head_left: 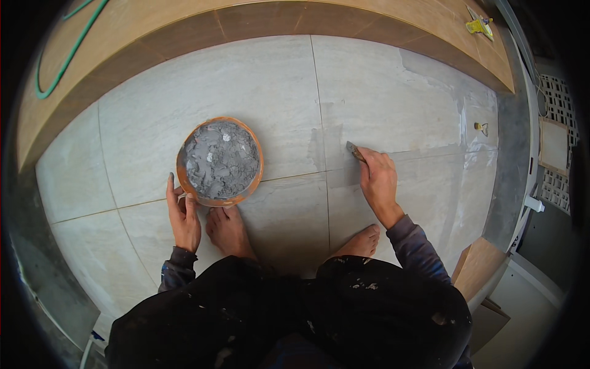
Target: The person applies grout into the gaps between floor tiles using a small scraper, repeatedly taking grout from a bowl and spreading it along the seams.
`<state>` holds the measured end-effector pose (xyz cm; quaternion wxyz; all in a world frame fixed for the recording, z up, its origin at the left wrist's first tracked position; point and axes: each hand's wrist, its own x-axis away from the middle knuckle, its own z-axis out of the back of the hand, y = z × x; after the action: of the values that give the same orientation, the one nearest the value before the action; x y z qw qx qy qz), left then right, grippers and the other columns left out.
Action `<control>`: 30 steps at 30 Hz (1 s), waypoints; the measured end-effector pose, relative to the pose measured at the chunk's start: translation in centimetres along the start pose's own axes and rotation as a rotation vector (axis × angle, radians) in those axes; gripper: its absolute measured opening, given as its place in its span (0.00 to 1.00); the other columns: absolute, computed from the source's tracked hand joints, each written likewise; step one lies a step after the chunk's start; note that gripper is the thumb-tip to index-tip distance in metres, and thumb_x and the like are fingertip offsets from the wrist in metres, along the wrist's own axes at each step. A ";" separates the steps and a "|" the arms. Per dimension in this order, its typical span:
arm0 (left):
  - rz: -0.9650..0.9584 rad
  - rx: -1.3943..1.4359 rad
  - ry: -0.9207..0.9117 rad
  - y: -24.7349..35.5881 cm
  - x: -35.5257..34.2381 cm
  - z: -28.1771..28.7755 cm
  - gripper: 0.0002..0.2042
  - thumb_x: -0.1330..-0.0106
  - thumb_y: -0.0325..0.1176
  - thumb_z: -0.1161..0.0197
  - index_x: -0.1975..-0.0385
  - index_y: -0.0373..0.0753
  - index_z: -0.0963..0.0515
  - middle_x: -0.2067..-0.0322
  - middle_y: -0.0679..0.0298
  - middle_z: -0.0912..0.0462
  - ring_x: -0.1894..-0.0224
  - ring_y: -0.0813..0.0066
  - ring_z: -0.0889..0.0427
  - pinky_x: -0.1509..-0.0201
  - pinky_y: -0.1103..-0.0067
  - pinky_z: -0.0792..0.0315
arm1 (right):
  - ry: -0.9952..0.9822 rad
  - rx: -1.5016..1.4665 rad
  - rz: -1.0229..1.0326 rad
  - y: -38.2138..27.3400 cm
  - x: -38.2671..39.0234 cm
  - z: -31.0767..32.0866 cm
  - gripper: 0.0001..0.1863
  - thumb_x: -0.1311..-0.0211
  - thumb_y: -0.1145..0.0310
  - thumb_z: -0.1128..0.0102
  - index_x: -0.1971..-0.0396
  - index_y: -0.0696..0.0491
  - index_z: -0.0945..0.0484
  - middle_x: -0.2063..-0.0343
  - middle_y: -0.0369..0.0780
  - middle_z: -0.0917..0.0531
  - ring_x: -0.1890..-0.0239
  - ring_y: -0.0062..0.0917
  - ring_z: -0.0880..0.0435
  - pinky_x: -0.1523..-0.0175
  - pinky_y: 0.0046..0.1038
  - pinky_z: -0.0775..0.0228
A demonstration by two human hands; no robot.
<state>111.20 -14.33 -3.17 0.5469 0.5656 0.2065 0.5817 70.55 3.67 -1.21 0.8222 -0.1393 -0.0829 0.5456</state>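
An orange bowl [259, 161] of lumpy grey grout [221, 157] is at the left, above the tiled floor. My left hand [185, 224] is at its lower left rim, thumb against the edge and index finger stretched out alongside; the other fingers are curled and partly hidden. In my right hand [379, 184] is a small putty knife [353, 149], its grey-smeared blade pointing up and left. The blade is close to a tile joint with grey smears around it. Whether it touches the floor I cannot tell.
My bare feet [230, 232] stand on large pale tiles [258, 80] crossed by thin joints. A brown tiled step [258, 21] curves along the far side, with a green hose [72, 52] and a yellow packet [479, 26] on it. A small metal-and-yellow object [481, 128] lies at the right.
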 end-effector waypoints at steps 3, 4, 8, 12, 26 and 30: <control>0.022 0.028 0.034 -0.5 0.0 -0.2 0.29 0.17 0.32 0.48 0.20 0.38 0.48 0.43 0.59 0.26 0.50 0.76 0.21 0.47 0.77 0.23 | 0.009 0.008 0.078 -2.1 2.8 -1.3 0.20 0.42 0.80 0.39 0.48 0.55 0.17 0.55 0.40 0.12 0.57 0.34 0.17 0.52 0.37 0.27; 0.021 0.026 0.038 -0.6 -0.1 -0.2 0.29 0.17 0.32 0.48 0.20 0.38 0.48 0.43 0.59 0.26 0.50 0.76 0.21 0.47 0.77 0.23 | 0.006 0.010 0.106 -3.0 3.7 -1.4 0.20 0.42 0.80 0.39 0.48 0.55 0.17 0.55 0.40 0.13 0.57 0.34 0.17 0.52 0.37 0.27; -0.035 0.014 0.037 -1.6 -1.0 -0.3 0.24 0.18 0.32 0.47 0.25 0.35 0.37 0.49 0.63 0.21 0.57 0.81 0.23 0.53 0.79 0.24 | -0.184 -0.142 0.138 -4.4 3.8 -0.6 0.19 0.42 0.79 0.39 0.48 0.56 0.17 0.57 0.40 0.12 0.58 0.34 0.18 0.53 0.36 0.27; 0.024 -0.088 0.011 -2.1 -1.2 0.2 0.23 0.19 0.34 0.46 0.28 0.32 0.33 0.54 0.62 0.17 0.57 0.80 0.20 0.48 0.76 0.22 | -0.040 -0.132 0.116 -2.3 -3.6 -0.8 0.20 0.42 0.80 0.39 0.48 0.56 0.16 0.55 0.41 0.12 0.57 0.35 0.18 0.53 0.34 0.28; 0.012 -0.048 0.026 -0.8 -1.1 0.1 0.22 0.19 0.29 0.46 0.28 0.36 0.31 0.54 0.66 0.24 0.59 0.80 0.24 0.54 0.79 0.26 | -0.312 -0.391 -0.135 -3.4 -1.9 -0.6 0.17 0.38 0.79 0.36 0.49 0.55 0.15 0.55 0.41 0.12 0.54 0.36 0.16 0.49 0.35 0.24; 0.012 -0.060 -0.025 0.1 -1.4 0.3 0.21 0.19 0.28 0.45 0.29 0.35 0.30 0.56 0.67 0.23 0.60 0.81 0.23 0.55 0.79 0.24 | -0.031 -0.305 -0.083 -2.4 -7.2 0.3 0.15 0.37 0.79 0.37 0.51 0.54 0.14 0.56 0.41 0.12 0.55 0.41 0.17 0.49 0.37 0.23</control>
<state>111.11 -15.63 -3.62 0.5626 0.5574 0.1787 0.5838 69.73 -3.75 -0.02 0.8120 -0.2507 -0.1834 0.4942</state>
